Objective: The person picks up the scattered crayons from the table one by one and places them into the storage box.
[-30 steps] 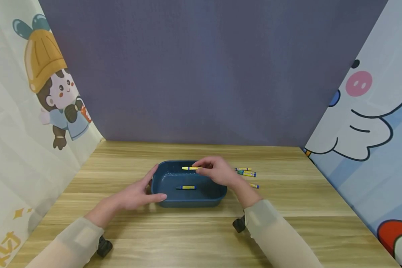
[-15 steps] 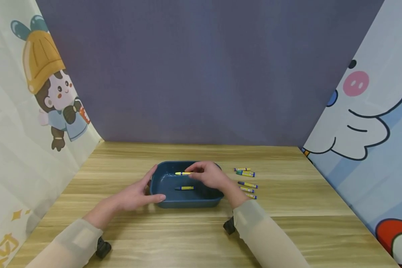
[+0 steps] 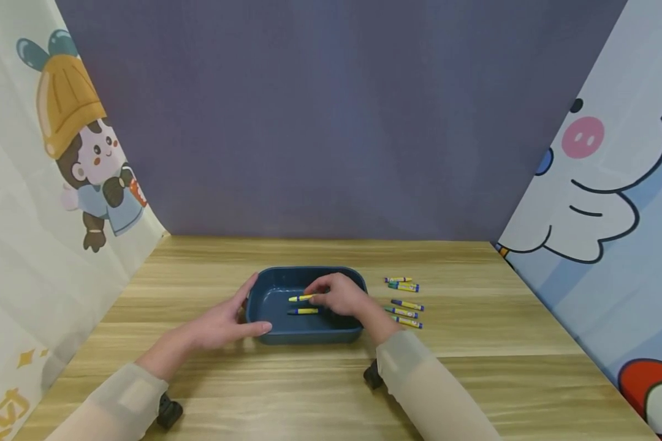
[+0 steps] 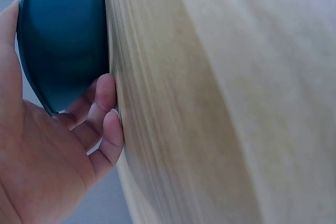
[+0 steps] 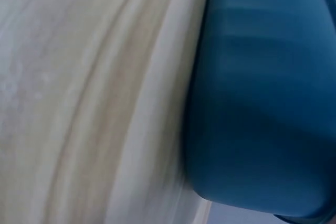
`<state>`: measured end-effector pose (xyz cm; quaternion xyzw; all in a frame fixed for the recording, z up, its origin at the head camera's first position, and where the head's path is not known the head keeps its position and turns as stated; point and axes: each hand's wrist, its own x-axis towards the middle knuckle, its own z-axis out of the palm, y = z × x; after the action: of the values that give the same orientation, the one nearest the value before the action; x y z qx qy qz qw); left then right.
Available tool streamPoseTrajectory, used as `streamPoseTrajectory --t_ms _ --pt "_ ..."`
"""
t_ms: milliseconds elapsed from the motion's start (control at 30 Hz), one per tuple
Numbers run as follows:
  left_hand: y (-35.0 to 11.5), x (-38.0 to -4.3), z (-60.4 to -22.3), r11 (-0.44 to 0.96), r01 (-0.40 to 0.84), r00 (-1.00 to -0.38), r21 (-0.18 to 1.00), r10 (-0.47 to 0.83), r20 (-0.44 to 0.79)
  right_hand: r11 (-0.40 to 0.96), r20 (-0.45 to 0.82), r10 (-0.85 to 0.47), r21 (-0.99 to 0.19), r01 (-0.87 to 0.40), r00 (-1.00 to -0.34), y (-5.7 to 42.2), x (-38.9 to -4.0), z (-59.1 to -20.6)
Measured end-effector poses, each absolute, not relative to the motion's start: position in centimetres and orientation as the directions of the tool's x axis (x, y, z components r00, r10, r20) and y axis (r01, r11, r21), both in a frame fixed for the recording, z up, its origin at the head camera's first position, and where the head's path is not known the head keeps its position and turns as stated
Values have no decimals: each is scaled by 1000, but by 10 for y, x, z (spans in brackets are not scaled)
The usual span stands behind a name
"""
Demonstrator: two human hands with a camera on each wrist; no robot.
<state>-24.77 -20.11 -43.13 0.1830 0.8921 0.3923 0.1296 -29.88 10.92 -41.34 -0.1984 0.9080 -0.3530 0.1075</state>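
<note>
A dark blue plastic box (image 3: 314,337) stands on the wooden table. My left hand (image 3: 223,321) holds its left end, thumb along the front corner; the left wrist view shows the fingers (image 4: 106,90) curled against the outer wall. Inside the box, my right hand (image 3: 339,295) pinches a crayon (image 3: 299,299) with a pale yellow tip, held nearly level. Just in front of it, a dark-tipped crayon (image 3: 303,312) lies on the box floor. The right wrist view holds only the box's outer side (image 5: 262,103) and table, so the right fingertips are hidden there.
Right of the box lie several crayons in yellow wrappers: a pair (image 3: 403,286) towards the back and a loose row (image 3: 408,305) nearer. A grey-purple cloth (image 3: 331,122) closes off the back of the table (image 3: 287,392), with printed sheets at both sides.
My right hand has moved left and lowered the pale yellow crayon deeper into the box, towards the dark one. The loose crayons at the right have come into fuller view. My left hand stays put.
</note>
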Motion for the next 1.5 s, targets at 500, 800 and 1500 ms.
streamPoseTrajectory --t_ms 500,800,1500 --pt "-200 -245 -428 637 209 -901 742 421 -108 743 -115 -438 -605 -287 -892 105 -303 -419" --pt "-200 -246 -428 633 207 -896 746 429 -114 758 -147 -436 -592 -274 -888 104 -300 -419" --pt "-201 -247 -430 644 224 -898 732 429 -103 754 -154 -437 -600 -268 -886 104 -299 -418"
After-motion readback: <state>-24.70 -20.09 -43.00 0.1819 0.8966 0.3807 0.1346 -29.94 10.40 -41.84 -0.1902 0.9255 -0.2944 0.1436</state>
